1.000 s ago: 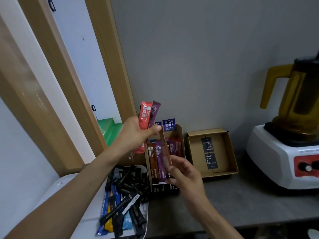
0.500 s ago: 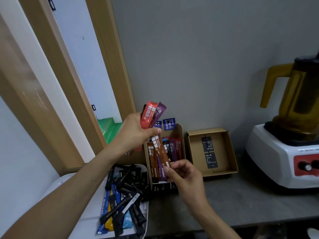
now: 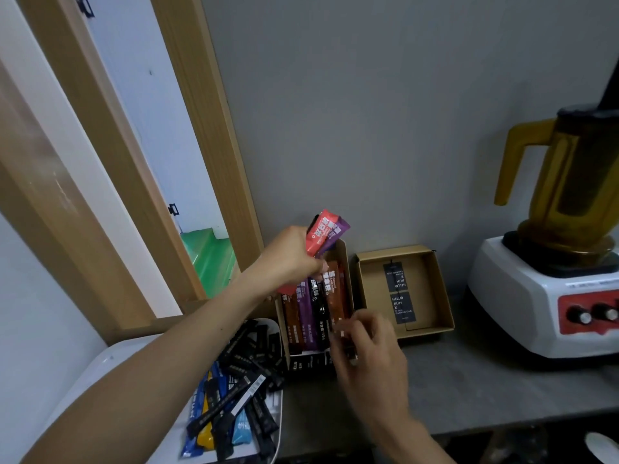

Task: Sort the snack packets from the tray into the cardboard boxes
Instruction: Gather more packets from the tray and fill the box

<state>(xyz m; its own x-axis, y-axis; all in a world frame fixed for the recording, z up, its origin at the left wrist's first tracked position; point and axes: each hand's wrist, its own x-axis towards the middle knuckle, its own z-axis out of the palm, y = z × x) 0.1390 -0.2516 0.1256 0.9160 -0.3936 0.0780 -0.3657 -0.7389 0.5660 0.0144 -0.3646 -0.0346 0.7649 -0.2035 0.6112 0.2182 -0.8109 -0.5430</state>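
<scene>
Cardboard box lined with packets, second box beside holding cards, tray heaped, left hand clutching two sachets, right hand blurred, grip unclear.

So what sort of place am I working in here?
Probably a small kitchen or drinks-prep corner: a blender with an amber jug on a grey counter, stick packets on a white tray, a wood-framed opening alongside.

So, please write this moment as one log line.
left hand: holds red and purple packets | right hand: at brown packet in packed cardboard box, grip blurred | tray: holds loose packets
</scene>
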